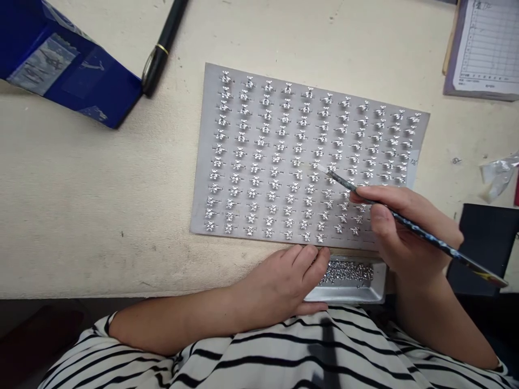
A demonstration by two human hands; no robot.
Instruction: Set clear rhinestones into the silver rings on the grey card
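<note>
A grey board [198, 194] lies slightly tilted on the table, with rows of small shiny silver pieces standing in it. My right hand [409, 232] pinches a thin dark brush [425, 233] with a speckled handle; its pale tip is over the middle of the board, by one of the pieces. Below the board's front edge is a metal tray [373, 294] holding many tiny silver beads [348, 272]. My left hand [284, 278] rests at the tray's left end, fingers bent over its rim, the thumb along the near side.
A blue box [93, 75] and a black pen [160, 59] lie at the upper left. At the upper right is a pad of printed forms [486, 48]. Crumpled clear plastic [500, 173] and a dark flat object [486, 232] are at the right.
</note>
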